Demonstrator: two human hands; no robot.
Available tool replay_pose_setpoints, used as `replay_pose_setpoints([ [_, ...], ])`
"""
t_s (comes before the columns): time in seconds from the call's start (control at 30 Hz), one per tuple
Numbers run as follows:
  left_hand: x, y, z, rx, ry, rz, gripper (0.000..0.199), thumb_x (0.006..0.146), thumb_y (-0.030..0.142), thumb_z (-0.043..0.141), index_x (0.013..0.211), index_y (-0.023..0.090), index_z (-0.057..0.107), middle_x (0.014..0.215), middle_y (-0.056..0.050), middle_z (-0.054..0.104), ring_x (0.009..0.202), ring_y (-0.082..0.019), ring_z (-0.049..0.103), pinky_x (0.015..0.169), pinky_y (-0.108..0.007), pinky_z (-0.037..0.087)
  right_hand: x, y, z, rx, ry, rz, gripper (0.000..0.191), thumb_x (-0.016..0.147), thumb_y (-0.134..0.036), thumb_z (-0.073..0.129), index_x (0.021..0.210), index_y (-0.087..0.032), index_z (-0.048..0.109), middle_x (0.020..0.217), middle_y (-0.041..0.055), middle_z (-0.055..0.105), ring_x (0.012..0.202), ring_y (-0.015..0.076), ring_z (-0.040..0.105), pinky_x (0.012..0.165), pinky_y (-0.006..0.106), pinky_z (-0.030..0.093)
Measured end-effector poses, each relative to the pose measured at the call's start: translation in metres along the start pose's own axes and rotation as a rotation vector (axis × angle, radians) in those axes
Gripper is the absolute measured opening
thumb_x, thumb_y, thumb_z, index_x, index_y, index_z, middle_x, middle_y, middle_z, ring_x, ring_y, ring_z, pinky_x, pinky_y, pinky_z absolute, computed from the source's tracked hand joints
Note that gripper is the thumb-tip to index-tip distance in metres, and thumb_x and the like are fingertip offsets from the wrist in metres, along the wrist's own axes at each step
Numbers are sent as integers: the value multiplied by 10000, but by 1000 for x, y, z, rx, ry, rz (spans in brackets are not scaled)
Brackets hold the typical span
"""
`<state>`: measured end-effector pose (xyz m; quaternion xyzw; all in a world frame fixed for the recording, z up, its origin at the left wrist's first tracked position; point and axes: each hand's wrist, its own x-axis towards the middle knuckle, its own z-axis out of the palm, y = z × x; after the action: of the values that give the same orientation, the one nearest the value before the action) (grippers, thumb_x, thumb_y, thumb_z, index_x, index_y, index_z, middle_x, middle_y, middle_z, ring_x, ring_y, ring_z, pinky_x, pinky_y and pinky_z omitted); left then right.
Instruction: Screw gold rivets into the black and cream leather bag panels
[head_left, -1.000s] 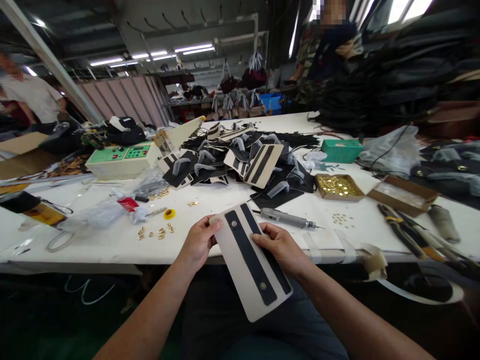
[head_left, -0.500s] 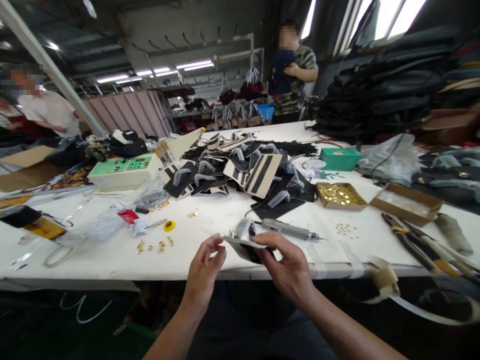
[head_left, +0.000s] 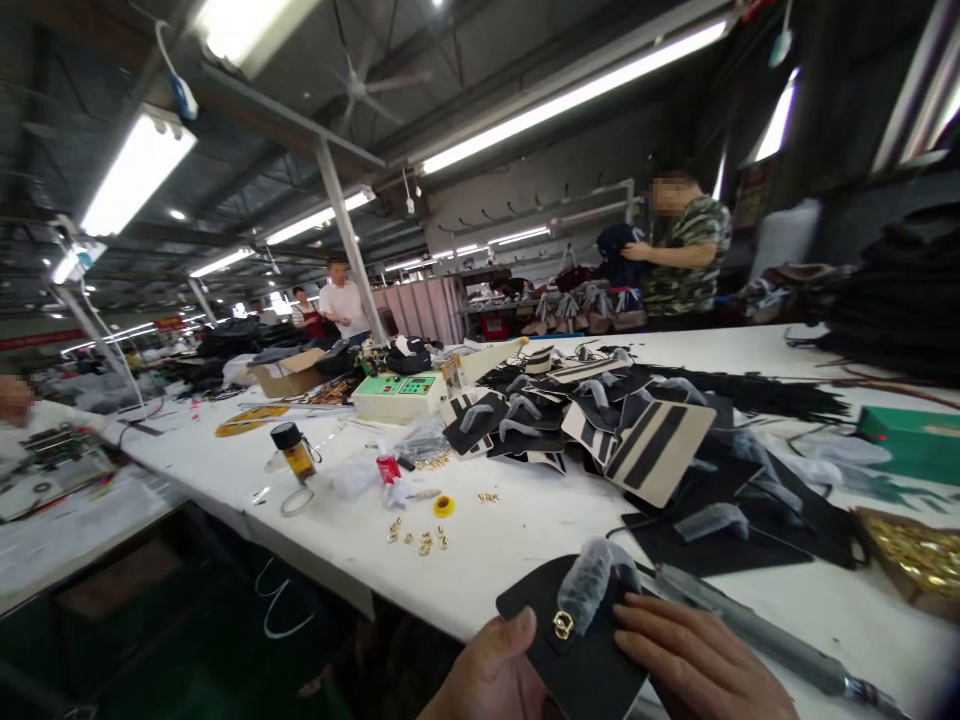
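Note:
Between my hands is a black bag panel (head_left: 559, 665) with a rounded corner, a plastic-wrapped handle (head_left: 589, 585) and a gold metal fitting (head_left: 563, 625). My left hand (head_left: 495, 665) grips its left edge, thumb on top near the fitting. My right hand (head_left: 694, 650) lies along the right side, its fingers extended over the black face beside the wrapped handle; its thumb is hidden. Just right of the panel rests a grey electric screwdriver (head_left: 757, 630), partly behind my right hand. Past the panel lies a pile of similar black and beige panels (head_left: 660, 455).
Gold fittings (head_left: 425, 542) lie left of the panel near yellow tape (head_left: 444, 506). Behind stands a green-topped control box (head_left: 401, 395). On the right are a carton of gold pieces (head_left: 911, 550) and a green box (head_left: 915, 440). A person (head_left: 686, 250) stands beyond the table.
The view has swung left and up. The panel, seen nearly edge-on before, now shows its black face and gold fitting. My left thumb now presses on it, and my right fingers lie across it.

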<state>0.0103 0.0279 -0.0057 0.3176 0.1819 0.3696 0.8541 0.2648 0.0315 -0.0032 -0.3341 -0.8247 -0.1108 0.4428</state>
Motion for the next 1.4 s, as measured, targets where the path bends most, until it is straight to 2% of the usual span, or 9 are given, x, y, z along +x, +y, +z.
replay_pose_setpoints([
  [0.17,-6,4,33,61,385,26,429,933,473,696,1165,113,721,914,-136,796,667,-226,729,567,-352,623,9,-18,-9,86,-7,94,247,955,-158,641,1121,-279,777,1127,70,815,1097,253,756,876,388,619],
  [0.3,-5,7,45,150,495,134,381,933,433,729,1154,122,711,933,-107,794,669,-212,717,546,-361,639,10,-35,-15,232,3,296,223,927,-202,709,1137,-260,757,1155,96,775,1070,250,731,928,426,593],
  [0.43,-5,-1,46,233,520,194,423,921,479,745,1092,92,724,906,-109,789,698,-222,730,602,-384,658,19,-53,-15,345,57,403,212,921,-222,749,1132,-242,745,1024,76,756,910,201,724,793,330,584],
  [0.57,-3,-13,46,219,523,261,434,939,463,735,1211,126,720,1143,-133,788,996,-278,767,826,-410,666,30,-62,-2,387,20,453,253,949,-241,733,1202,-236,731,1026,65,746,893,185,713,776,301,562],
  [0.7,2,-20,51,163,542,338,535,943,442,742,1399,176,653,1331,-145,733,1283,-322,667,1034,-449,594,33,-63,14,280,-39,454,228,987,-247,685,1208,-250,741,1012,57,744,876,189,705,771,311,533],
  [0.87,6,-27,54,101,532,357,546,970,442,710,1437,169,637,1371,-159,717,1409,-339,576,1168,-477,492,32,-61,19,379,-91,575,191,936,-189,722,1116,-249,737,977,34,724,870,188,686,768,305,516],
  [0.97,7,-34,50,105,521,359,560,996,444,673,1491,195,593,1411,-149,698,1425,-333,564,1196,-476,463,34,-58,17,504,-116,688,165,875,-130,757,995,-235,716,913,2,694,802,158,658,726,275,503],
  [1.1,8,-38,44,179,529,364,555,1009,428,659,1510,203,573,1442,-149,678,1428,-330,564,1196,-476,465,36,-52,13,528,-163,689,142,852,-125,790,861,-213,678,867,-8,687,784,153,642,722,271,486],
  [1.4,14,-39,57,104,578,448,503,996,445,672,1409,158,662,1339,-170,730,1353,-329,626,1133,-468,522,30,-54,14,403,-62,486,92,998,-247,688,1006,-215,773,915,39,773,821,169,711,757,296,496],
])
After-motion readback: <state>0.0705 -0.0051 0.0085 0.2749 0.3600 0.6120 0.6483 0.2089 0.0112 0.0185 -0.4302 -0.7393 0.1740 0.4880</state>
